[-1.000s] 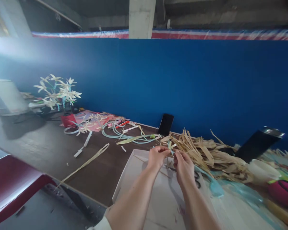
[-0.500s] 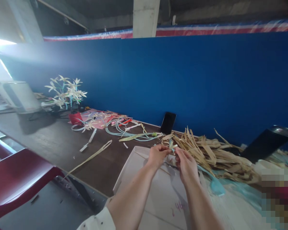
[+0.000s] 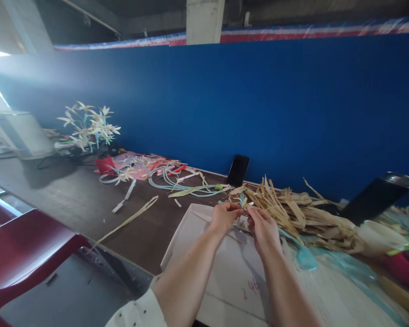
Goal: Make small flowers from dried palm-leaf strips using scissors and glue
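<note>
My left hand and my right hand meet over the far end of a white box lid marked with pink writing. Fingertips of both are pinched together on a small flower of pale husk strips with a bit of light blue in it. Much of the flower is hidden by the fingers. Just beyond the right hand lies a heap of dried husks. Thin sticks rest on the lid near the left hand.
A black phone leans on the blue partition. Light blue cord curls on the table. Finished husk flowers stand in a red pot by a kettle. At right are a dark bottle and a white bowl.
The view has shifted slightly, so the scene sits a little higher and further left. Both hands keep their pinch on the flower, with only slight finger movement.
</note>
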Available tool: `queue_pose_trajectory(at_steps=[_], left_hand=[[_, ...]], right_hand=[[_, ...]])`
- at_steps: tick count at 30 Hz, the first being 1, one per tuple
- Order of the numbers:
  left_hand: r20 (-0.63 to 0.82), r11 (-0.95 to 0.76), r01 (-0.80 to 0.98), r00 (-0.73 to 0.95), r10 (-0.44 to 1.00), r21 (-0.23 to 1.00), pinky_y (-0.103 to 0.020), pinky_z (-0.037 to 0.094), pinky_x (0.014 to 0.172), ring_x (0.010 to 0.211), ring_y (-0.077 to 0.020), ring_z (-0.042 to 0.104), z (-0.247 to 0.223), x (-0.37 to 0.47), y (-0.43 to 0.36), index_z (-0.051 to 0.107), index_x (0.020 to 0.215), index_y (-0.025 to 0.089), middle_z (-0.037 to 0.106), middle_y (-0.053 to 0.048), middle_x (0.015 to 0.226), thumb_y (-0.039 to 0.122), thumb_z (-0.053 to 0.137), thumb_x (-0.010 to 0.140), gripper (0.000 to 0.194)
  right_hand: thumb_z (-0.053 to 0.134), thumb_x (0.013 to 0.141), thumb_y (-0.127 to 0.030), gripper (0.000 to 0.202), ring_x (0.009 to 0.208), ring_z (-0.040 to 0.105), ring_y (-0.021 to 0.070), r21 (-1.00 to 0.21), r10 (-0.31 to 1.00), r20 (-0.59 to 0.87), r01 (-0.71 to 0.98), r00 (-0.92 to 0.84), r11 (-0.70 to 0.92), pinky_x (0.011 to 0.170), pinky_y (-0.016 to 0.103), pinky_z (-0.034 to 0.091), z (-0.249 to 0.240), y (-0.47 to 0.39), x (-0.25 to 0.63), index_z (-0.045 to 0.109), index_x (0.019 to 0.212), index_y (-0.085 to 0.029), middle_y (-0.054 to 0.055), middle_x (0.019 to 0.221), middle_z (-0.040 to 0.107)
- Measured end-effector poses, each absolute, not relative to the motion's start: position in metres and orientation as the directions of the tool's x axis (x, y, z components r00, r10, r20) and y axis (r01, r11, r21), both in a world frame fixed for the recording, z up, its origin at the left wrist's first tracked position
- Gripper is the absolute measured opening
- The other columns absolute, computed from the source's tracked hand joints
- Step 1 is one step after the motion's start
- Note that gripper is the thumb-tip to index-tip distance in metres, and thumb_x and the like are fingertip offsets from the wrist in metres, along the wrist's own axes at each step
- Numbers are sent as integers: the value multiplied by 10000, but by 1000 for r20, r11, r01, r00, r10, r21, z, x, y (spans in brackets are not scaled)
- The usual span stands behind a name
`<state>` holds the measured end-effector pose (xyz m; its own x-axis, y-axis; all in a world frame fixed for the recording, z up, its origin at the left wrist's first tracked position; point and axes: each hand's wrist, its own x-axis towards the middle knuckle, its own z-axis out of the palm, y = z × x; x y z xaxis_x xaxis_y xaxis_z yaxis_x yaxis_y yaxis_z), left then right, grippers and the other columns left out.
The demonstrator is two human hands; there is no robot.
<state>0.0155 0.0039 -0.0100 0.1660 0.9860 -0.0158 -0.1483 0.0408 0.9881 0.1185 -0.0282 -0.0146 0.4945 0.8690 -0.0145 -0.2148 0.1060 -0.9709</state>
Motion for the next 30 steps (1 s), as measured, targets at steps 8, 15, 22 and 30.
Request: queue_pose_trajectory(at_steps=[8,15,22,30], left_hand=[[-11,34,-138,162,987,990,-201,354,527,536,-73,453,-11,15,5,665,687,123,575,9,564,247,707,587,165],[0,21,-118,174,985,993,-205,355,535,534,-72,449,-9,14,4,665,695,116,574,6,570,266,717,578,197],[9,6,-92,165,986,996,-210,372,555,557,-83,474,-15,14,6,675,726,129,597,-4,604,288,718,578,221],[22,-8,-81,168,986,997,-208,368,546,545,-83,470,-14,14,7,677,722,127,584,1,587,302,721,571,235]], right_hand=[[726,562,-404,312,422,358,60,-973,879,9,-198,478,118,362,190,211,-19,-26,121,640,737,-160,-29,549,531],[722,571,-404,302,414,339,54,-978,878,18,-176,479,116,367,193,194,-19,-26,122,642,727,-159,-37,522,510],[711,581,-391,270,409,320,56,-980,873,36,-154,486,126,369,196,185,-15,-29,120,625,686,-157,-39,495,494],[680,624,-415,270,418,318,63,-992,861,97,-23,498,125,382,205,204,-19,-27,124,638,695,-159,-39,498,487]])
